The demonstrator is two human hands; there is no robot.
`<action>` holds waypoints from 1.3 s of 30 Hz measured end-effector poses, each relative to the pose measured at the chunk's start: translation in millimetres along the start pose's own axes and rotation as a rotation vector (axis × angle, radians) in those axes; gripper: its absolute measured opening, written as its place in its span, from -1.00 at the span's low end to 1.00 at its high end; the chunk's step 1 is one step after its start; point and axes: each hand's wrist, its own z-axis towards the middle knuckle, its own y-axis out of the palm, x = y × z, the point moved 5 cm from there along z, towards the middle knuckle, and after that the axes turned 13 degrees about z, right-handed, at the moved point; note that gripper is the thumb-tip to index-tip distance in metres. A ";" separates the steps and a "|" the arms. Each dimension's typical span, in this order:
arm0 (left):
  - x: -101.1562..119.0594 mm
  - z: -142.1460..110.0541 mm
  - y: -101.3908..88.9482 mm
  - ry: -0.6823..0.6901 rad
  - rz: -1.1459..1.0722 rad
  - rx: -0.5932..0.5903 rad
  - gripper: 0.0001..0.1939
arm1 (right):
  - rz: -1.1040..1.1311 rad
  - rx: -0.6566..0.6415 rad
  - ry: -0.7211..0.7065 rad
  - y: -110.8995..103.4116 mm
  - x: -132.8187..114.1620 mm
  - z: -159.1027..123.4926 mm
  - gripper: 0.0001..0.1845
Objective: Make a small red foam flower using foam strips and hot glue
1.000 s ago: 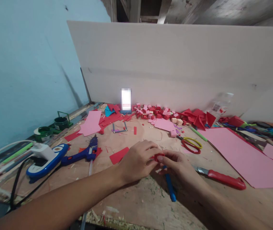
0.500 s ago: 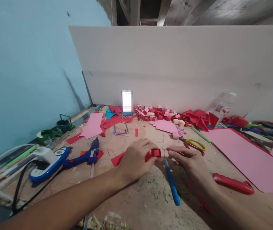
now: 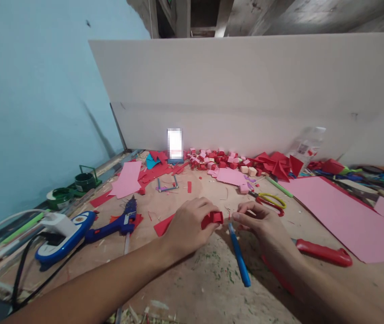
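Note:
My left hand (image 3: pixel 187 225) grips a small folded red paper piece (image 3: pixel 213 218) between thumb and fingers, just above the wooden table (image 3: pixel 192 279). My right hand (image 3: pixel 262 225) is beside it on the right, fingers curled in a pinch near the piece, a small gap away; what it pinches, if anything, I cannot make out. A blue pen (image 3: pixel 239 256) lies on the table under and between the hands. A flat red paper scrap (image 3: pixel 163 225) lies just left of my left hand.
A blue glue gun (image 3: pixel 118 219) and a blue-white power strip (image 3: pixel 60 231) lie at left. Yellow-red scissors (image 3: pixel 269 201) and a red-handled knife (image 3: pixel 323 253) are at right, by pink sheets (image 3: pixel 340 216). Small red and pink cubes (image 3: pixel 219 159) line the white board (image 3: pixel 246 90).
The hands came apart: a second ago both held the red piece together, now only the left holds it. The right hand drew slightly right, then edged back toward it.

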 end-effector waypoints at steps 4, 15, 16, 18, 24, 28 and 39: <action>2.4 0.1 -1.3 0.000 -0.003 -0.003 -0.80 | 0.002 -0.016 0.001 2.1 -3.1 -1.0 -0.60; 1.8 0.1 -2.6 -0.019 0.001 -0.007 -0.76 | -0.038 -0.100 0.118 8.2 1.9 -4.0 -0.48; 1.8 0.1 -2.6 -0.020 0.003 -0.007 -0.76 | -0.053 -0.097 0.114 8.0 1.3 -3.3 -0.47; 1.6 0.1 -2.1 -0.025 0.008 -0.014 -0.79 | -0.092 -0.082 0.105 6.5 0.3 -1.4 -0.49; 1.0 0.0 -2.0 -0.023 0.019 0.008 -0.80 | -0.036 -0.037 0.163 -1.4 5.7 2.4 -0.52; 1.4 0.1 -2.9 -0.015 0.026 0.016 -0.78 | -0.011 -0.058 0.214 -1.1 9.0 1.5 -0.43; 7.3 -2.2 -8.5 0.070 -0.042 0.117 -0.74 | -0.043 -0.128 0.180 5.3 8.9 -1.5 -0.36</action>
